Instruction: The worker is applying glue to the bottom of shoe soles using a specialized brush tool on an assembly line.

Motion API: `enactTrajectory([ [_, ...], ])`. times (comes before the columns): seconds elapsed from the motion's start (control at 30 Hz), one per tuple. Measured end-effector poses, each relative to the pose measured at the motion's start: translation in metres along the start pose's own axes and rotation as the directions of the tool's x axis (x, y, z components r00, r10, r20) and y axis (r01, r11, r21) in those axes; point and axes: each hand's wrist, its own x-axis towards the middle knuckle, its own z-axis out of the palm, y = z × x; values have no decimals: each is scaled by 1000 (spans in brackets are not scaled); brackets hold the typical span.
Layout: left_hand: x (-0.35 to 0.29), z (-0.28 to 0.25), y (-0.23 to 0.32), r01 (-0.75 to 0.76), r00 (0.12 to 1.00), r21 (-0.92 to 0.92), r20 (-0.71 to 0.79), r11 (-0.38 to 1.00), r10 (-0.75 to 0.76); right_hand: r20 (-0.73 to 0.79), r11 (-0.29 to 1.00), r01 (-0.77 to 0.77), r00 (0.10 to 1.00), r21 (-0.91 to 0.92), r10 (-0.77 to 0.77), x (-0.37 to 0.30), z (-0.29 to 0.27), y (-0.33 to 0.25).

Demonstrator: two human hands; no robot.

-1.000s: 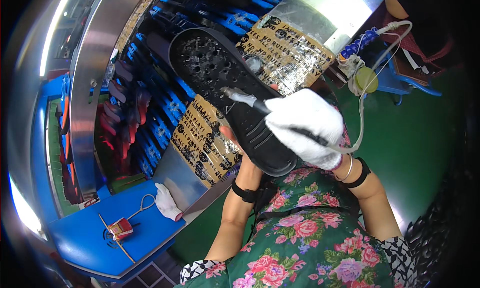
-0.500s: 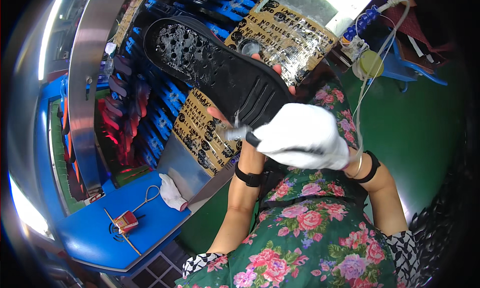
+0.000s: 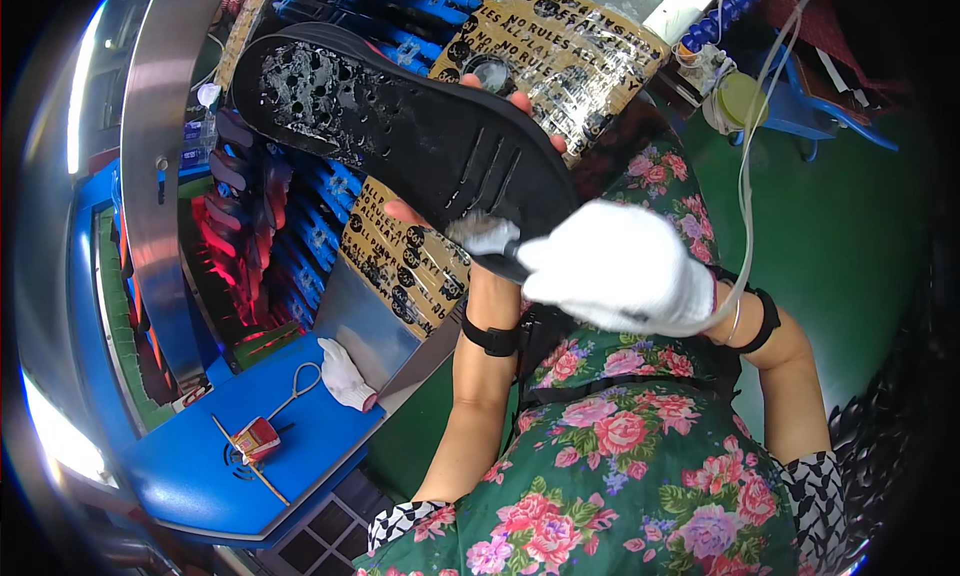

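Note:
A black shoe sole (image 3: 425,141) lies tilted across the upper middle, its wet, whitish coating over the holed heel end at the left. My left hand (image 3: 520,103) is closed round the forefoot end from beneath, fingertips along the far edge and thumb on the near edge. In a white knit glove, my right hand (image 3: 620,266) is closed on a brush (image 3: 487,234), its handle mostly hidden by the glove. The blurred bristles are at the sole's near forefoot edge; the exact contact cannot be told.
Brown patterned tape covers a board (image 3: 570,56) bearing a small round cup (image 3: 490,73). Behind the sole runs a rack of blue bars (image 3: 330,201), with sole-like pieces (image 3: 245,216) under red light. A loose white glove (image 3: 345,376) and red container (image 3: 257,439) rest on a blue surface (image 3: 200,476).
The sole has shifted left and slightly up with my left hand. My right hand has brought the brush up and a little right along the sole's near edge.

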Motion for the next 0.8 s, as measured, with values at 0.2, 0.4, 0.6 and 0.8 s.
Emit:
enactTrajectory([
  [0.2,-4,-3,5,-43,999,31,18,999,42,-82,916,-260,951,305,297,-5,-7,10],
  [0.4,-2,-5,10,-13,1000,69,4,998,13,21,970,-145,989,195,144,-8,-8,1],
  [0.6,-11,2,16,126,980,132,-168,983,-103,-51,981,-120,990,156,129,-14,-10,9],
  [0.8,-9,2,18,152,987,-16,-55,988,-153,67,762,-369,915,532,397,-20,-8,11],
])
